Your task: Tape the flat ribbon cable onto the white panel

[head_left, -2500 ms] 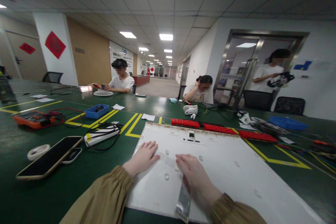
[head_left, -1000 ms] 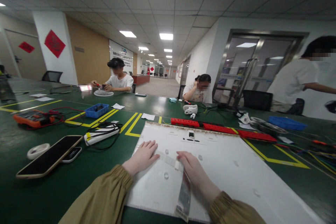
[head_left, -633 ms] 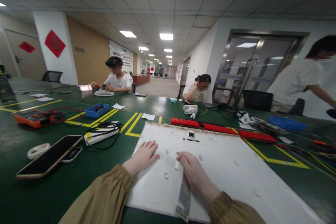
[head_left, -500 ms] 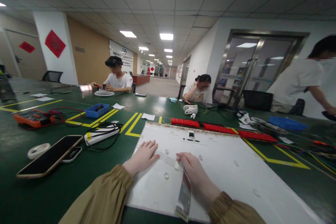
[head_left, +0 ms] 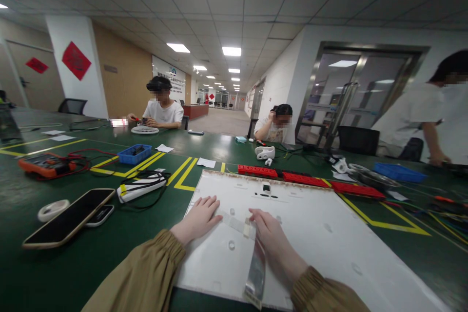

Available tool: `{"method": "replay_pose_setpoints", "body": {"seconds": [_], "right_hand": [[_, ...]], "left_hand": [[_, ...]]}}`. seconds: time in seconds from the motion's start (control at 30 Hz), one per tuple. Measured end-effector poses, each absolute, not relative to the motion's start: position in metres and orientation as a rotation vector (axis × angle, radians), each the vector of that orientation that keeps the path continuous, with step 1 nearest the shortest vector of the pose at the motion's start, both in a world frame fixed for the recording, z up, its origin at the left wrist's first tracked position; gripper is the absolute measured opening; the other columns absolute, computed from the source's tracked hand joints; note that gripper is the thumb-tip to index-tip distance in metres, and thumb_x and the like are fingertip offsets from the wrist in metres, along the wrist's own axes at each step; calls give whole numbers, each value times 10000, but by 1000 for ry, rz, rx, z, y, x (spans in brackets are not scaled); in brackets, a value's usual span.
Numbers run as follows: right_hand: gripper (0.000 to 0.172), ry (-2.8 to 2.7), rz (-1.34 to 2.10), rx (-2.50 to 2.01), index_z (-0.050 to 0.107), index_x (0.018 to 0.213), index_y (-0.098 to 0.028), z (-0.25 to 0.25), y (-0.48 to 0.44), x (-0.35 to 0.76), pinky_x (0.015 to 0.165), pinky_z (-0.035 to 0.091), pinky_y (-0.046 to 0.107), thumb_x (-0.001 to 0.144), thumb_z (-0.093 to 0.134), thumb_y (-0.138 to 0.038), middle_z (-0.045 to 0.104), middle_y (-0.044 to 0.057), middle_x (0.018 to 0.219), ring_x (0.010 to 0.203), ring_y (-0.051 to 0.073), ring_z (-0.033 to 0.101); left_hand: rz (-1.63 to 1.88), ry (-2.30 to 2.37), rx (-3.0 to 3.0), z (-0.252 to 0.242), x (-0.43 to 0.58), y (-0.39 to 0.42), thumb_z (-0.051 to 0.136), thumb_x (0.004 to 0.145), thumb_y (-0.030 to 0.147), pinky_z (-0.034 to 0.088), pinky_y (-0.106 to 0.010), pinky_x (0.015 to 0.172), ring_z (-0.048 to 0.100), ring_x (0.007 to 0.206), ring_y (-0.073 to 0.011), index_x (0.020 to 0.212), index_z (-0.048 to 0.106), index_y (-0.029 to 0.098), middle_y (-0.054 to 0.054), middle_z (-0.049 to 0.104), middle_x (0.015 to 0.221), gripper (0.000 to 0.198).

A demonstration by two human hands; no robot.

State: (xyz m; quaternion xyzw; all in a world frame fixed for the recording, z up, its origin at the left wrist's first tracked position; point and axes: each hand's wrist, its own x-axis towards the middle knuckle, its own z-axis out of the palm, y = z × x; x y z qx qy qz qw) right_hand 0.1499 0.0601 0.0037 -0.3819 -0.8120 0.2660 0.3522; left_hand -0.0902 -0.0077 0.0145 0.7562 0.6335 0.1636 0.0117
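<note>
A large white panel (head_left: pixel 310 243) lies on the table in front of me. My left hand (head_left: pixel 197 219) rests flat on its left part, fingers stretched out, the thumb tip at the end of a clear strip (head_left: pixel 234 223). This strip runs right to a small yellowish piece and then bends toward me, its shiny near end (head_left: pixel 255 278) reaching the panel's front edge. At the bend is my right hand (head_left: pixel 272 236), its fingers closed and pinching beside the yellowish piece; the exact contact is partly hidden by the fingers.
Red bars (head_left: pixel 303 179) line the panel's far edge. On the left lie a phone (head_left: pixel 69 217), a white power strip (head_left: pixel 142 187), an orange multimeter (head_left: pixel 46 165) and a blue tray (head_left: pixel 134 154). Another blue tray (head_left: pixel 400 172) is at the right. Several people are around the table.
My right fingertips have shifted slightly right along the strip, showing more of the yellowish piece. My left hand stays put. The person at far right has moved an arm to the left.
</note>
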Motion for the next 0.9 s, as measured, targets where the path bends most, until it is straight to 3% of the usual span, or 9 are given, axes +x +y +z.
{"method": "replay_pose_setpoints", "body": {"seconds": [0.17, 0.53, 0.77, 0.9], "right_hand": [[416, -2113, 699, -997, 592, 1118, -165, 3, 60, 151, 865, 393, 318, 915, 316, -401, 641, 66, 982, 958, 196, 560], [417, -2112, 733, -988, 639, 969, -177, 9, 53, 147, 768, 412, 308, 920, 291, -401, 637, 45, 792, 819, 189, 578], [396, -2120, 749, -976, 616, 1067, -163, 12, 49, 147, 880, 395, 316, 910, 337, -396, 634, 72, 1038, 993, 202, 553], [399, -2123, 735, -984, 605, 1092, -157, 11, 50, 147, 899, 385, 322, 907, 343, -394, 624, 81, 1068, 1020, 206, 541]], "left_hand": [[509, 1977, 2370, 14, -90, -7, 309, 917, 460, 241, -457, 1073, 315, 1304, -270, 1320, 415, 159, -130, 373, 1410, 514], [504, 1977, 2352, 14, -89, -7, 352, 904, 426, 238, -451, 1078, 322, 1301, -263, 1309, 424, 177, -117, 376, 1410, 481], [502, 1986, 2354, 15, -89, -8, 349, 906, 422, 240, -455, 1076, 317, 1304, -264, 1313, 420, 174, -118, 373, 1412, 481], [494, 1988, 2354, 15, -89, -8, 356, 904, 419, 245, -453, 1075, 321, 1301, -263, 1313, 420, 173, -117, 372, 1413, 482]]}}
